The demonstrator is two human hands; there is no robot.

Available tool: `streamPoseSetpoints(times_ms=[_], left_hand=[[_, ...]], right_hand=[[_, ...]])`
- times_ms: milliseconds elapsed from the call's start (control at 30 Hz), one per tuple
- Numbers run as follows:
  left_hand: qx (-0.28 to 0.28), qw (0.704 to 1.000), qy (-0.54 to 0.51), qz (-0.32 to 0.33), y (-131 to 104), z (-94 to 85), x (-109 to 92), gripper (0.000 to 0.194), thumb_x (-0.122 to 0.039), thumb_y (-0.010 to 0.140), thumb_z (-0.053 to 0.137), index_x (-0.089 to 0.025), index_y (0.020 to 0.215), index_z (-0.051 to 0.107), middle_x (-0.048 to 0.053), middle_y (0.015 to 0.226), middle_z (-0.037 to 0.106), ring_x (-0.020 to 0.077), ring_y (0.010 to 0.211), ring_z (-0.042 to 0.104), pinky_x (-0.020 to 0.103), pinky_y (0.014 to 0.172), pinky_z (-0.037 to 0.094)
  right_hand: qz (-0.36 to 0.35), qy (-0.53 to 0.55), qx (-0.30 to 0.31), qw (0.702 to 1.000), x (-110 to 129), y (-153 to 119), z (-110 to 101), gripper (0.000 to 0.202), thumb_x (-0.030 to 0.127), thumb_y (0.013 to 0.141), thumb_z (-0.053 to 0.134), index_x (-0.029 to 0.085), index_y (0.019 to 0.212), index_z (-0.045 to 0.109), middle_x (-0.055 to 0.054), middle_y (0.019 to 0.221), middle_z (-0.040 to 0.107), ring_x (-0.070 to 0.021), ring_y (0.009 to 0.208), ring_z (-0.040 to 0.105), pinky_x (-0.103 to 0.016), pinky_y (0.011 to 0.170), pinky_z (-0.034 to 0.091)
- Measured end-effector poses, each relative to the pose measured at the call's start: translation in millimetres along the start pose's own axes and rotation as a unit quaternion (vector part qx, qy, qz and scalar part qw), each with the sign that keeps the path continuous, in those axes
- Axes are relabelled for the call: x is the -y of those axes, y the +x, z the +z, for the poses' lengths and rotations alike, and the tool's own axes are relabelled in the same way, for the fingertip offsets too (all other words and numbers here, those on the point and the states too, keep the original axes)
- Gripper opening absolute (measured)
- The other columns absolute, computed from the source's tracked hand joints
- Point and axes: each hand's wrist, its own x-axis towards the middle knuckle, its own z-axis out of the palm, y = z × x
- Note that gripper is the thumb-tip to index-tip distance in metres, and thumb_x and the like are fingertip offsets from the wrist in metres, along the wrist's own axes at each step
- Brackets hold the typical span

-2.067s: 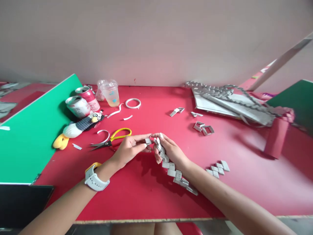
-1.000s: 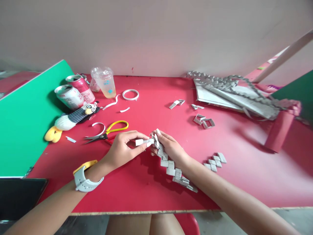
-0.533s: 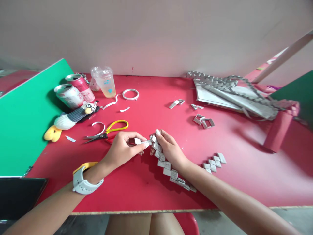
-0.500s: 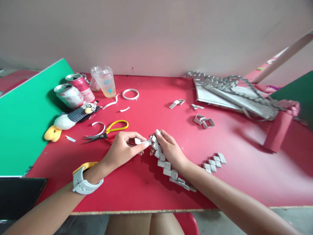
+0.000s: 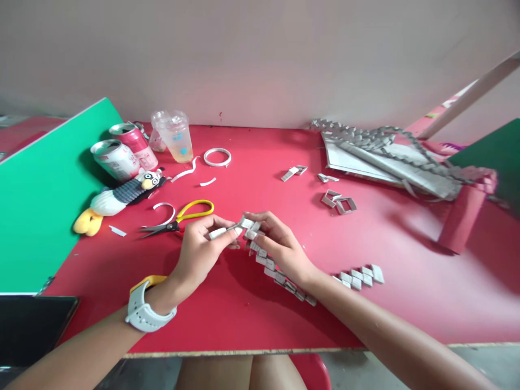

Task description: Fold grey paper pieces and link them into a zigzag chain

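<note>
the left hand [image 5: 201,250] pinches a small folded strip [image 5: 218,233] between thumb and fingers, and its free end points toward the chain [image 5: 271,265]. the right hand [image 5: 280,245] has its fingers pressed around the top end of the chain, just above the red table [image 5: 244,319]; the rest of the chain runs under the right wrist and lies on the table. the strip tip touches or nearly touches the top link, i cannot tell which.

it seems the step in hand is to join one more link: the strip is being pushed into the last fold of the chain. the next move probably needs a steady hold from the right hand, so the open fold does not close, and a straight push from the left hand until the strip sits fully inside.

a short chain piece [image 5: 359,277] lies apart on the right, and the scissors [image 5: 179,219] lie just behind the left hand. loose links [image 5: 339,202] are farther back.
</note>
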Motion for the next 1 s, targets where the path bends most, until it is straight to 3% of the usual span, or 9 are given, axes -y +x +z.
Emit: streamPoseSetpoints(times_ms=[67,233,433,600,733,1000], left_hand=[[-0.022,0.999,-0.035,0.007,-3,2.2,5,0.024,-0.031,0.068,0.079,-0.014,0.075,0.064,0.001,0.070,0.070,0.0141,0.061,0.066,0.026,0.063,0.057],[-0.040,0.997,-0.040,0.043,-6,5.2,10,0.019,-0.029,0.071,0.078,-0.015,0.075,0.065,0.000,0.072,0.070,0.0137,0.070,0.067,0.024,0.069,0.056],[0.030,0.996,0.021,0.077,-2,1.1,2,0.017,-0.028,0.076,0.074,-0.017,0.090,0.073,0.004,0.088,0.074,0.0155,0.082,0.069,0.024,0.075,0.056],[-0.005,0.995,0.008,0.102,-6,0.4,0,0.023,-0.027,0.074,0.078,-0.016,0.093,0.070,0.005,0.091,0.074,0.0170,0.085,0.070,0.025,0.076,0.058],[-0.018,0.993,-0.008,0.116,-8,0.9,2,0.018,-0.023,0.073,0.078,-0.016,0.086,0.069,0.004,0.085,0.073,0.0154,0.082,0.070,0.024,0.077,0.059],[-0.018,0.979,-0.203,0.005,-5,6.9,5,0.024,-0.017,0.061,0.085,-0.016,0.077,0.068,-0.001,0.075,0.071,0.0096,0.072,0.068,0.018,0.071,0.057]], right_hand=[[-0.003,0.003,0.029,1.000,-1,-1,-1,0.031,0.033,0.088,0.060,0.024,0.117,0.055,-0.005,0.117,0.063,-0.0171,0.108,0.059,-0.032,0.092,0.048],[-0.050,-0.066,0.055,0.995,-2,-3,0,0.023,0.029,0.093,0.054,0.026,0.116,0.052,-0.006,0.129,0.058,-0.0187,0.118,0.057,-0.035,0.096,0.050],[-0.064,-0.136,-0.019,0.989,0,-7,0,0.034,0.025,0.095,0.048,0.028,0.128,0.040,-0.004,0.099,0.065,-0.0159,0.079,0.065,-0.034,0.071,0.055],[-0.083,-0.202,-0.028,0.975,1,-8,1,0.013,0.025,0.094,0.049,0.024,0.107,0.048,-0.002,0.089,0.064,-0.0138,0.068,0.064,-0.030,0.065,0.052],[-0.097,-0.236,-0.018,0.967,2,-10,1,0.015,0.022,0.094,0.046,0.023,0.109,0.050,-0.001,0.082,0.064,-0.0138,0.067,0.065,-0.028,0.065,0.052],[-0.170,-0.237,0.000,0.957,-2,-11,2,0.019,0.015,0.094,0.045,0.020,0.111,0.051,-0.002,0.084,0.065,-0.0119,0.068,0.067,-0.024,0.063,0.055]])
